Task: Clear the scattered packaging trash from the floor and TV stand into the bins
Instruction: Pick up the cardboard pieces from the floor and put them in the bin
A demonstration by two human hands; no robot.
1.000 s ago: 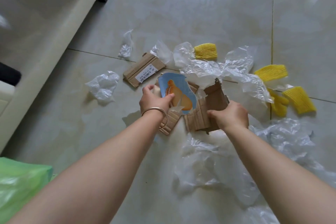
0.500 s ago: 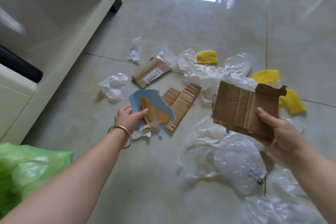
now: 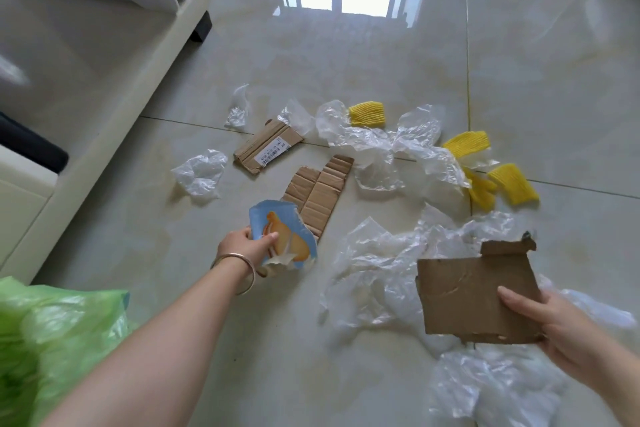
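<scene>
Now left hand pinches the blue torn card by its edge; right hand grips the brown cardboard, fingers curled under. Both look light, stiff, easily creased. Since the earlier frame both have swung nearer the green bag.

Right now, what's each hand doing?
Left hand: grips the torn blue printed piece.
Right hand: grips the torn brown cardboard.
</scene>
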